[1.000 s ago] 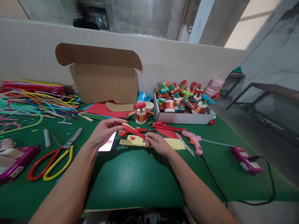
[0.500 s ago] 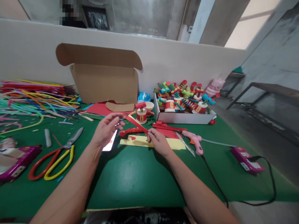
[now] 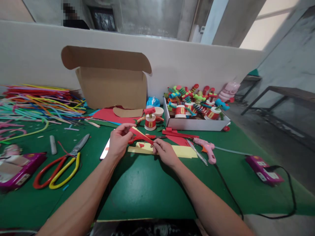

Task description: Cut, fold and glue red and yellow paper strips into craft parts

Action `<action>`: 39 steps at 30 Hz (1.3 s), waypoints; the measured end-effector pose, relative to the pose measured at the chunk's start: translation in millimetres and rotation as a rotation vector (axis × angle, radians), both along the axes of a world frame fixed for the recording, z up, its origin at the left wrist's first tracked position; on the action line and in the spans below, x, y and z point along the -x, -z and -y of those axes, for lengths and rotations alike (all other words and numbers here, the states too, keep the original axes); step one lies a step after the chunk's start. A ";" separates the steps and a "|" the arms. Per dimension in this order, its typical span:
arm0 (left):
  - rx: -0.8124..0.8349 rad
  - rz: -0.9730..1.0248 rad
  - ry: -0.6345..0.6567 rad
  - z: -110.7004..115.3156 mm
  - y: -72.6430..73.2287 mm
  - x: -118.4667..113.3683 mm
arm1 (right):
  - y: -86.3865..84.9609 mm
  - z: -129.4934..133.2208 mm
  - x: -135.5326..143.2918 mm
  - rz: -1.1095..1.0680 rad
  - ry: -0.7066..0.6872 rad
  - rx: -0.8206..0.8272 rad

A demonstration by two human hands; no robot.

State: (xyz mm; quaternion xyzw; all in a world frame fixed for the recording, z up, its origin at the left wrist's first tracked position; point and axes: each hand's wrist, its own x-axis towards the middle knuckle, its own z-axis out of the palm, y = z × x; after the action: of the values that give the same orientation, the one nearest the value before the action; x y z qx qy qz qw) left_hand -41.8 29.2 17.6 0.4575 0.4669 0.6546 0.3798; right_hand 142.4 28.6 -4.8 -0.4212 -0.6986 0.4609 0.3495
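Between my two hands is a narrow paper strip point(image 3: 140, 133), red on one face with a pale yellow edge showing. My left hand point(image 3: 120, 139) pinches its upper left end, and my right hand point(image 3: 164, 150) grips the lower right end with closed fingers. Beneath the strip lie red-handled scissors point(image 3: 132, 141), partly covered. Yellow paper strips point(image 3: 183, 151) lie flat under my right hand. A phone with a lit screen point(image 3: 105, 150) is partly hidden by my left wrist. Just beyond my hands stands a small paper-cup figure point(image 3: 150, 123) with a red band and folded-paper arms.
A white box point(image 3: 197, 124) of similar figures stands at back right. A pink glue gun point(image 3: 208, 150) and craft knife point(image 3: 198, 153) lie on the right, with a purple power block point(image 3: 263, 170). Large scissors point(image 3: 62, 165), coloured pipe cleaners point(image 3: 41, 105) and a brown cardboard box point(image 3: 112, 87) are leftward.
My left hand has moved right and down, closer to my right hand, still holding the strip. Less of the strip stretches between them. The right hand stays almost in place.
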 end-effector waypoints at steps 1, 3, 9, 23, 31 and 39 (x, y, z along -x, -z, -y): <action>0.010 -0.023 -0.019 0.1 -0.5 0.5 | 0.0 -0.2 -0.1 -0.004 0.000 0.001; 0.008 -0.048 -0.051 0.2 -1.5 1.0 | -0.2 -0.6 -0.4 -0.014 -0.001 0.008; -0.058 -0.067 -0.156 -1.0 -0.7 -0.3 | -2.3 -0.5 -0.9 -0.036 -0.011 0.027; 0.355 -0.084 0.386 7.1 7.2 -17.0 | 0.8 7.3 5.6 0.008 0.112 -0.199; 0.313 0.144 0.235 10.6 8.8 -31.5 | 5.2 7.4 5.9 0.064 0.090 -0.231; 0.256 0.359 0.202 3.4 -4.1 -11.4 | 6.7 3.8 2.6 0.107 0.121 -0.267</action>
State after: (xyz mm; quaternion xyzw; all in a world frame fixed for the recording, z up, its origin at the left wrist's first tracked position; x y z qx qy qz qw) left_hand -30.4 25.7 21.6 0.3263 0.4232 0.6195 0.5750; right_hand 139.8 24.9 -11.5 -0.4362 -0.7448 0.3190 0.3916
